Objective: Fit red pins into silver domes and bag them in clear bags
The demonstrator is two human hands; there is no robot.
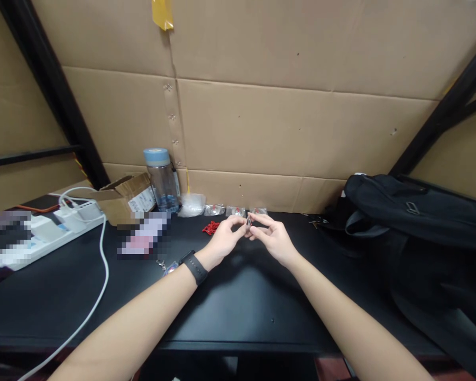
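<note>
You are pinching a small shiny piece (248,222) between the fingertips of your left hand (225,238) and your right hand (273,238), just above the black table (238,301). Both hands are curled almost closed around it. You look to be fitting or turning it, so the next move calls for a slow, gentle grip. Red bits (210,228) are lying just beside your left hand, small clear bags (235,211) are sitting behind, and a water bottle (162,180) is standing farther left.

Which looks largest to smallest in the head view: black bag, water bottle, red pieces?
1. black bag, by far the largest, though nearer to the camera.
2. water bottle.
3. red pieces, a small cluster beside the left hand.
</note>
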